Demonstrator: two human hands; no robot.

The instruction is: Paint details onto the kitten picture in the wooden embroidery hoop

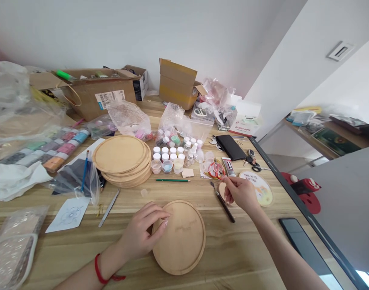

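Note:
A round wooden tray (184, 245) with a raised rim lies flat on the table in front of me. My left hand (145, 227) is over its left edge, fingers curled and thumb close to the fingertips; whatever may be between them is too small to make out. To the upper right, my right hand (240, 194) is closed in a pinch above a small round wooden piece (222, 191), partly hidden by the fingers. What the pinch holds, if anything, cannot be made out. Beside it lies a dark-handled palette knife (223, 203). Just beyond the fingertips are red-handled scissors (216, 170).
Behind the tray are a green pencil (173, 180), several white-lidded jars (164, 150) and a stack of wooden discs (122, 157). Tweezers (108, 207) and a flower drawing (68, 214) lie left. At right are a painted disc (260, 188), a glue tube (228, 166) and a phone (305, 245).

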